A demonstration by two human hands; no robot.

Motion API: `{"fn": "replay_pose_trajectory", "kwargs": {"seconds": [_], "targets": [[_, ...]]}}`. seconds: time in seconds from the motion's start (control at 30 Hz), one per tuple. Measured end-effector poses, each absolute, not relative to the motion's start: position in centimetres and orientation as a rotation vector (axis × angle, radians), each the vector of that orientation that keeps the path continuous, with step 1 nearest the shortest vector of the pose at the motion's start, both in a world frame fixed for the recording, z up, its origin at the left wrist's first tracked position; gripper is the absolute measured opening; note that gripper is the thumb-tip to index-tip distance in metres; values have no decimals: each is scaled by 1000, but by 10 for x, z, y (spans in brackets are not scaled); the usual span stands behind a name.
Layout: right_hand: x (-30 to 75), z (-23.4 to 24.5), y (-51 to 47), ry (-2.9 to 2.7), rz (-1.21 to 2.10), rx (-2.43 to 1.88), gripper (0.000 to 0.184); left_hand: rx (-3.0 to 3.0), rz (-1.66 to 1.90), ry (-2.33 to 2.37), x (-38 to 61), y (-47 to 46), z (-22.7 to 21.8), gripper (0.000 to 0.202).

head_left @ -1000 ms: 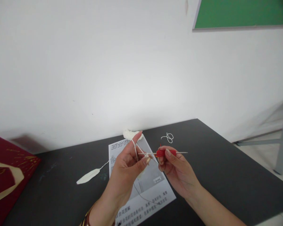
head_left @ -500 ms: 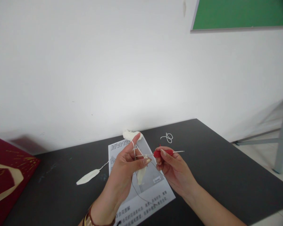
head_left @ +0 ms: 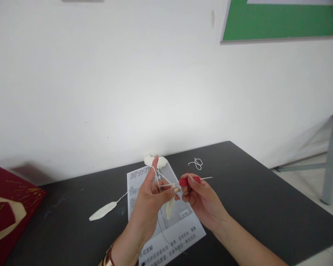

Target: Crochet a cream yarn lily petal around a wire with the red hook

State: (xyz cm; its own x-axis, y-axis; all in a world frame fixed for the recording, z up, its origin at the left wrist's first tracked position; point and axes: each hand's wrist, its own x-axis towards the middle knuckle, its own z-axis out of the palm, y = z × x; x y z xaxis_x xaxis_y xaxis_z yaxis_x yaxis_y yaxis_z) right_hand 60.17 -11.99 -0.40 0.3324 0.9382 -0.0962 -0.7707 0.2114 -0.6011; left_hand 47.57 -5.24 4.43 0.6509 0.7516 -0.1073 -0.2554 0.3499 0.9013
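Observation:
Between thumb and fingers my left hand (head_left: 152, 195) pinches a small cream crochet piece (head_left: 170, 208), which hangs below the fingertips. White yarn (head_left: 153, 170) loops over its raised index finger. My right hand (head_left: 198, 194) is closed on the red grip of a crochet hook (head_left: 190, 180). The hook's thin metal shaft points left and meets the work at my left fingertips; its other end sticks out to the right. Fingers hide the stitches. Under both hands lies a printed sheet (head_left: 180, 236) with a picture and Chinese text.
A finished-looking cream petal (head_left: 103, 211) with a yarn tail lies on the black table (head_left: 255, 207), left of the sheet. Bunched cream yarn (head_left: 159, 162) is by the wall. A loose white yarn scrap (head_left: 196, 163) lies behind my right hand. A red bag (head_left: 5, 210) stands at left.
My left index finger has tilted to the left and the yarn on it has shifted. The crochet hook has moved slightly left, and the hanging piece slightly right. The view has tipped a little upward.

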Motion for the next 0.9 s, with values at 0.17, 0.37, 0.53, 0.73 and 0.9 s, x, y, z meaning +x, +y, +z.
{"fn": "replay_pose_trajectory", "kwargs": {"seconds": [0.17, 0.37, 0.53, 0.73, 0.9], "targets": [[603, -7, -120, -253, 1259, -581, 13, 1011, 720, 572, 476, -56, 44, 93], [602, -8, -122, -227, 1275, -579, 14, 1081, 728, 602, 475, -58, 45, 90], [602, -6, -121, -244, 1274, -575, 14, 1089, 743, 627, 476, -62, 45, 90], [611, 1, -123, -423, 1140, -614, 12, 1246, 747, 642, 473, -63, 46, 91], [621, 9, -129, -609, 997, -672, 10, 1456, 811, 660, 468, -65, 46, 87]]}}
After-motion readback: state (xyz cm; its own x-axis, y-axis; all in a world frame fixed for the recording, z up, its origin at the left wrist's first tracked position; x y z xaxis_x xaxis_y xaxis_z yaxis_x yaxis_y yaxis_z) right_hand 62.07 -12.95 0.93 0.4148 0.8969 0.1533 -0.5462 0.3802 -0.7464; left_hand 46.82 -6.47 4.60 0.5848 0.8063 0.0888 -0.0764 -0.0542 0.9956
